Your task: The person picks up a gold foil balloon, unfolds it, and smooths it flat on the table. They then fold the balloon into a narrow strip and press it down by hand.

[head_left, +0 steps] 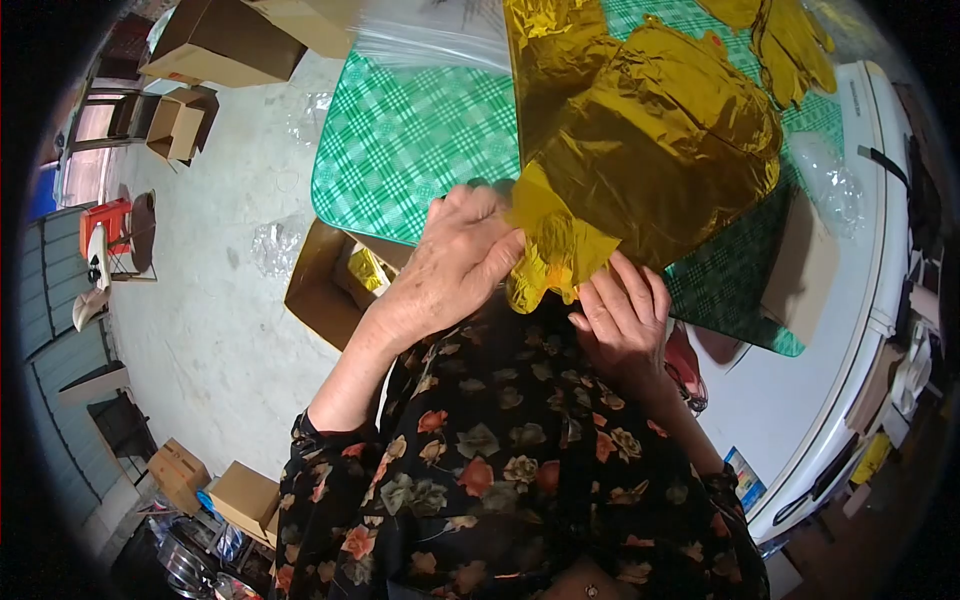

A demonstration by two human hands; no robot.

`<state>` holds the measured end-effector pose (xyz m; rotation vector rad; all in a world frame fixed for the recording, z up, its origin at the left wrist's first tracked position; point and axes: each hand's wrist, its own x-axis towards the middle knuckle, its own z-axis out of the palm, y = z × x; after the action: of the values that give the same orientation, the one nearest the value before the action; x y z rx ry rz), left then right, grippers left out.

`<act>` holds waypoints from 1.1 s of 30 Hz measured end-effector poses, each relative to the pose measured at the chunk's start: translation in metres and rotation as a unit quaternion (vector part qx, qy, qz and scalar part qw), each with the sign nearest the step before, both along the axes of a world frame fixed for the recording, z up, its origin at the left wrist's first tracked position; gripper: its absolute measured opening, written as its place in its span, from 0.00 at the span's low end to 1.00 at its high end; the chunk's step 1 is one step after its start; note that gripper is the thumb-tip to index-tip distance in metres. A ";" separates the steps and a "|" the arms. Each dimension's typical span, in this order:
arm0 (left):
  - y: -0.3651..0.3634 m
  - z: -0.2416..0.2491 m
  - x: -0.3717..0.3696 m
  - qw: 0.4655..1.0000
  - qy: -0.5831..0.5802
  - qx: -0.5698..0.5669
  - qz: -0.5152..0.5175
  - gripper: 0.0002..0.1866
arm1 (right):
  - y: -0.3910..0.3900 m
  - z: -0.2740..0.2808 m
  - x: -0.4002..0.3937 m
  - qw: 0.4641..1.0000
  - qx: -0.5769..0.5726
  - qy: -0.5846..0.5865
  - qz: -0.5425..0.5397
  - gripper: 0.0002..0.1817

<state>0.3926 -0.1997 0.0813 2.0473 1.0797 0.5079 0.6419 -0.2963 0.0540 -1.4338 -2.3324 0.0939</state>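
Note:
A crinkled gold foil balloon [670,140], flat and uninflated by its look, spreads over the green checked table. Its narrow, folded near end [560,250] hangs past the table edge between my hands. My left hand [455,255] is closed on the left side of that end, thumb pressed toward the curled fingers. At the right side, my right hand [625,310] has its fingertips against the foil's lower edge, and its fingers are bent around toward the thumb. The foil partly hides what lies between the fingertips.
More gold foil [790,50] lies at the table's far right, and clear plastic bags [430,35] at its far edge. Below the left table edge stands an open cardboard box [325,280] with gold foil inside. A white appliance [800,400] is on the right.

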 end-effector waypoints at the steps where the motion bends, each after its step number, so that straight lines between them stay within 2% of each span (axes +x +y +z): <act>1: 0.002 -0.002 0.000 1.000 -0.007 -0.001 -0.002 0.17 | 0.000 -0.001 0.000 1.000 0.001 0.000 -0.002 0.22; 7: 0.002 -0.003 -0.001 1.000 0.013 0.019 -0.012 0.12 | 0.001 -0.007 0.002 0.999 0.032 -0.002 -0.004 0.19; 10: -0.002 -0.002 0.005 0.999 0.016 0.046 -0.001 0.13 | 0.000 -0.015 0.004 0.997 0.079 0.011 -0.019 0.14; 14: -0.003 0.004 0.013 0.994 0.051 0.093 0.002 0.13 | 0.008 -0.013 0.008 0.989 0.131 0.072 -0.001 0.10; 15: -0.005 0.004 0.014 0.993 0.061 0.098 0.006 0.13 | 0.009 0.000 0.008 0.990 0.084 0.117 -0.002 0.08; 16: -0.006 0.004 0.015 0.992 0.071 0.103 0.010 0.13 | 0.012 0.003 0.010 0.987 0.095 0.133 0.002 0.07; 17: -0.007 -0.002 0.016 0.993 0.050 0.110 0.010 0.17 | 0.014 0.010 0.014 0.986 0.101 0.134 -0.007 0.10; 21: -0.009 -0.003 0.016 0.990 0.058 0.126 0.006 0.18 | 0.031 0.026 0.040 0.984 0.126 0.118 -0.036 0.18; 24: -0.010 -0.006 0.015 0.989 0.059 0.135 0.005 0.19 | 0.065 0.052 0.053 0.986 0.140 0.054 -0.071 0.22; 28: -0.012 -0.009 0.014 0.988 0.059 0.144 0.005 0.19 | 0.119 0.048 0.066 0.988 0.115 -0.001 -0.099 0.27; 31: -0.012 -0.008 0.013 0.987 0.060 0.151 0.003 0.20 | 0.151 0.020 0.075 0.988 0.066 -0.070 -0.118 0.30; 33: -0.012 -0.008 0.012 0.987 0.055 0.152 -0.002 0.20 | 0.167 0.008 0.080 0.990 0.043 -0.061 -0.116 0.30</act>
<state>0.4047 -0.2116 0.0732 2.3669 1.1189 0.5930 0.7215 -0.1295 0.0621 -1.6968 -2.2133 -0.1629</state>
